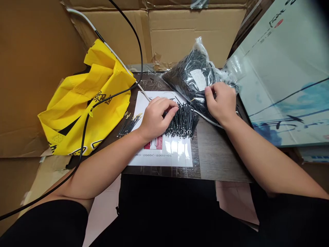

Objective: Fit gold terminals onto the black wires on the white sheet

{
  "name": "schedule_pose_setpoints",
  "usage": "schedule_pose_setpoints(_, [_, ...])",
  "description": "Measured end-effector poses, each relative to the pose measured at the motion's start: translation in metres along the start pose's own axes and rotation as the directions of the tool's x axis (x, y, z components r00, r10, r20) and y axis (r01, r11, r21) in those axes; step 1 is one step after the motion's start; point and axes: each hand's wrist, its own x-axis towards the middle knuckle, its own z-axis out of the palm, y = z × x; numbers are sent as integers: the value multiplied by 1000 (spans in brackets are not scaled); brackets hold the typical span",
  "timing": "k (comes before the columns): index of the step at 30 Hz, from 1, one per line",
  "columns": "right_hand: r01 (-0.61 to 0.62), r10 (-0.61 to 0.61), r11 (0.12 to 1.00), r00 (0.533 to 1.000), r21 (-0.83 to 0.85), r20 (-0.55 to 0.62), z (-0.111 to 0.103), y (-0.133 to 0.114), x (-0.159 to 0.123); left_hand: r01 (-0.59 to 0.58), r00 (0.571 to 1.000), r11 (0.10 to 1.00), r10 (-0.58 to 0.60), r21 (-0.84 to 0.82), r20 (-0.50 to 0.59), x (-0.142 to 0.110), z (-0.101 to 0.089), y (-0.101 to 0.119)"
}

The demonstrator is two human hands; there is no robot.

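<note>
My left hand (156, 118) lies over the near end of a dense bundle of thin black wires (181, 123), fingers closed on its top, on a white printed sheet (167, 154). My right hand (221, 103) curls against a clear plastic bag (191, 77) packed with more black wires and bearing a white label. Whatever its fingertips pinch is hidden. A smaller bunch of black wires with brass-coloured ends (128, 125) lies to the left of my left hand.
The sheet lies on a dark wood-grain table (218, 154). A crumpled yellow printed bag (87, 103) sits at the left, crossed by a black cable (87, 127). Cardboard sheets (180, 34) stand behind, and a large printed board (282, 79) leans at the right.
</note>
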Motion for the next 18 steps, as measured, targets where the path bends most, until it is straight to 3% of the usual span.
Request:
schedule_pose_setpoints(3, [-21,22,999,999,-35,47,3,0,-1,-1,1000,1000,1,-15,14,-1,1,2])
schedule_pose_setpoints(11, [-108,110,982,994,-152,1,0,-7,-3,38,999,999,-38,-31,-5,-1,2,1])
schedule_pose_setpoints(18, [-75,81,983,996,-169,33,0,-6,-2,152,988,967,-146,-204,44,-5,4,4])
